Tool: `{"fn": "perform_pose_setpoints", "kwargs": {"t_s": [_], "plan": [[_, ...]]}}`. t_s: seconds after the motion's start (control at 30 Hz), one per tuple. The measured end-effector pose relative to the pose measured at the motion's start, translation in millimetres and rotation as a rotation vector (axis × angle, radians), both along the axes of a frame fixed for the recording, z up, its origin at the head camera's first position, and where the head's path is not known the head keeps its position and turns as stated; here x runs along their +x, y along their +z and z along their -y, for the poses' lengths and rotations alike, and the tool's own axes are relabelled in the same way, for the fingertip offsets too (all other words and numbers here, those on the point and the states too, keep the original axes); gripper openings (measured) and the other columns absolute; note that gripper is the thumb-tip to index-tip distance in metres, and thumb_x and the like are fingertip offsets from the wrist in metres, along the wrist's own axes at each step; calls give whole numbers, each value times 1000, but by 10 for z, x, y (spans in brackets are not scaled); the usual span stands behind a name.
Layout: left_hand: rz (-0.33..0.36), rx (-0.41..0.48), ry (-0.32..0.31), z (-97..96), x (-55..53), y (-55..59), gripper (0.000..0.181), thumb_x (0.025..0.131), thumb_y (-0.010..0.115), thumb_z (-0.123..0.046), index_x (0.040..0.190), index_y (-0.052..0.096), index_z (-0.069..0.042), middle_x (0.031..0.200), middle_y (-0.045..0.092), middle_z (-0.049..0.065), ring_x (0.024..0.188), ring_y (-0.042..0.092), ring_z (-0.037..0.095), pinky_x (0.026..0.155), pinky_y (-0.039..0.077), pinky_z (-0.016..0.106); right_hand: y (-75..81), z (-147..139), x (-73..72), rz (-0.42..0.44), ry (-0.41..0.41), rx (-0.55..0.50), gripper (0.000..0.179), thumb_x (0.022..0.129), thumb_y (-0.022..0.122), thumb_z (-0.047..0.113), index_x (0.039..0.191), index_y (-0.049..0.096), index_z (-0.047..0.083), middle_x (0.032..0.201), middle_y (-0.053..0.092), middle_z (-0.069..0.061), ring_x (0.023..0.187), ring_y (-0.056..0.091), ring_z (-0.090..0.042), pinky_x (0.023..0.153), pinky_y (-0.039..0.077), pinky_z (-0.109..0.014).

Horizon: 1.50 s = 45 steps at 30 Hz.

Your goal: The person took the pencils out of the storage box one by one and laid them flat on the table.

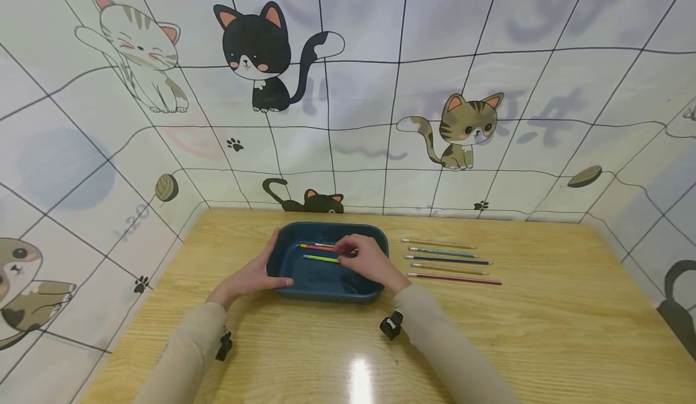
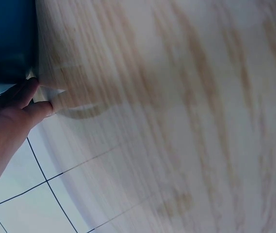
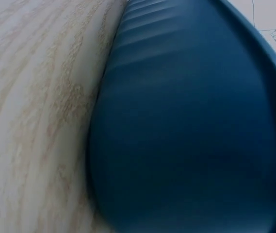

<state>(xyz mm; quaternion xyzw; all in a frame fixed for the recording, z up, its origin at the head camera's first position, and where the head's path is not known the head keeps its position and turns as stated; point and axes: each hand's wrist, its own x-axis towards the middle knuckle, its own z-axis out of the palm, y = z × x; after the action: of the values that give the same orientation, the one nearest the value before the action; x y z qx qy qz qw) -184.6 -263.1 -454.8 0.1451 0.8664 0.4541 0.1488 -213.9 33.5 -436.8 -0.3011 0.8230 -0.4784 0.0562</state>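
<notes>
A dark blue rectangular tray (image 1: 326, 295) stands on the wooden table. My left hand (image 1: 252, 277) holds its left end, thumb over the front-left rim and fingers along the outer wall; in the left wrist view the fingertips (image 2: 29, 90) meet the tray's side. Inside the tray lie a green pencil (image 1: 321, 258), a red-and-yellow pencil (image 1: 312, 246) and a whitish one partly covered. My right hand (image 1: 370, 262) reaches over the right part of the tray, thumb and index fingertips at these pencils. Whether it pinches one is hidden. The right wrist view shows only the tray's outer wall (image 3: 186, 121) and tabletop.
Right of the tray several pencils lie roughly parallel, among them a dark blue one (image 1: 448, 259) and a dark red one (image 1: 457, 279). A wall cover with cartoon cats (image 1: 359, 90) rises behind the table (image 1: 544, 325) and at both sides.
</notes>
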Motion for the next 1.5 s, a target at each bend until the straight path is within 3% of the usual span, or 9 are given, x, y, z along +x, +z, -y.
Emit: {"fn": "perform_pose_setpoints", "kwargs": {"t_s": [0.4,0.8,1.3,1.5], "plan": [[-13,4,-2,-11,26,-34,120,80,80,-31,154,-13,-23,159,-8,17,143,1,40,110,10,59,-98,100,-71,77,-23,39,22,88,66,1,109,70,3,92,67,-3,83,61,-15,74,50,-30],[-12,1,0,-24,26,-59,121,79,81,-32,154,-13,-22,160,-8,15,144,1,38,111,10,58,-120,140,-92,63,-116,189,22,84,71,-1,106,71,1,86,67,-3,79,62,-15,73,50,-30],[-8,-23,-5,-14,8,15,120,80,79,-35,154,-14,-23,160,-10,12,144,0,36,111,11,58,-129,194,-140,83,-137,398,28,80,76,-2,106,68,4,84,63,-3,77,57,-16,74,49,-33],[-8,-9,-9,-11,-6,-2,119,81,79,-36,154,-15,-24,160,-10,13,144,-2,38,110,11,60,-149,185,-156,74,-133,387,29,79,75,-4,106,68,2,81,62,-3,75,56,-16,72,49,-32]]}}
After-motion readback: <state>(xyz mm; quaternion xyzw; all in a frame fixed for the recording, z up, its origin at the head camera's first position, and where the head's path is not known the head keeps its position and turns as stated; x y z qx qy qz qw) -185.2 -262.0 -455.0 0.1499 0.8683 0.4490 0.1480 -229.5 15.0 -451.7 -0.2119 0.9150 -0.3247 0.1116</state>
